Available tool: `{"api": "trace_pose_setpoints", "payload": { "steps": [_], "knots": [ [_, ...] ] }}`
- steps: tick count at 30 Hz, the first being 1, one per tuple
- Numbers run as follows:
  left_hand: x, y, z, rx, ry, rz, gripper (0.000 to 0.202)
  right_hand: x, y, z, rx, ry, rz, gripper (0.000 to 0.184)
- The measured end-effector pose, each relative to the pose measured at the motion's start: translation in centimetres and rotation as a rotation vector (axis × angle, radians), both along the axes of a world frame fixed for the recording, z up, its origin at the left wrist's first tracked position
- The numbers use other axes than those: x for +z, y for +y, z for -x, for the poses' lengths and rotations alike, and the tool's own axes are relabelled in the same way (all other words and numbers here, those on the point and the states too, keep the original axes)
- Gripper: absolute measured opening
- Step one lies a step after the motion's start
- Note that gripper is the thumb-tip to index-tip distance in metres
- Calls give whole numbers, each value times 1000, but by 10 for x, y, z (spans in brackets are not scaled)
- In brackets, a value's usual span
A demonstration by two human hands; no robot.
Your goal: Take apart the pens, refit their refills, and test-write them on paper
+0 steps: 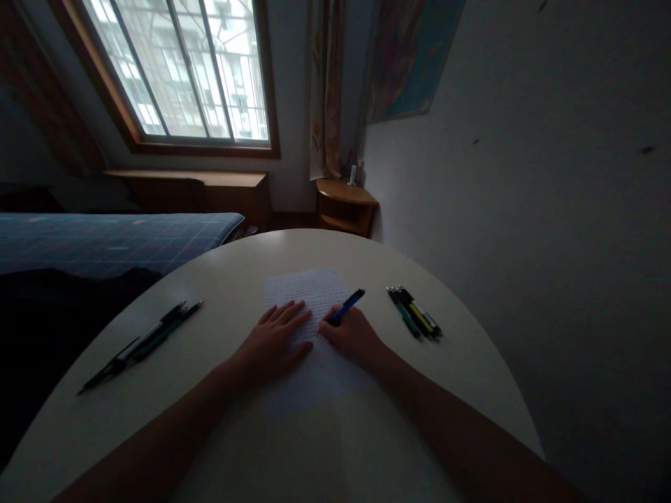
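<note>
A sheet of paper (307,283) lies on the round white table (335,454), its upper part covered in lines of writing. Flat on the left side of the sheet rests my left hand (277,342), fingers spread and holding nothing. My right hand (356,339) grips a blue and black pen (350,303), whose lower end meets the paper near its middle; the tip itself is too small to make out. Several pens (414,313) lie side by side to the right of my right hand. Left of my left hand is another group of pens (141,342), lying at a slant.
Beyond the table's left edge is a bed (115,241) with a blue checked cover, with dark cloth (63,314) near it. A small wooden corner cabinet (346,192) stands behind the table. A white wall (524,230) runs close along the right. A barred window (183,70) is ahead.
</note>
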State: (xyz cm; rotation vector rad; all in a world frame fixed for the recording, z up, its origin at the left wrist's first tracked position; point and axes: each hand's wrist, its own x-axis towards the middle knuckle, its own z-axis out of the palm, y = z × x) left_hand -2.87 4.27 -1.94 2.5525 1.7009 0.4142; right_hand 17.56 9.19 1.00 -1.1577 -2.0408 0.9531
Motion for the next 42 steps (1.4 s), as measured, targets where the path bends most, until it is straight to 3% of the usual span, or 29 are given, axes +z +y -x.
{"api": "trace_pose_setpoints", "payload": {
  "steps": [9, 42],
  "knots": [
    [0, 0, 0, -2, -8, -8, 62, -3, 2, 1, -15, -47, -66, 14],
    [3, -1, -1, -1, -23, 10, 62, 1, 1, -1, 20, -39, -60, 9]
  ]
}}
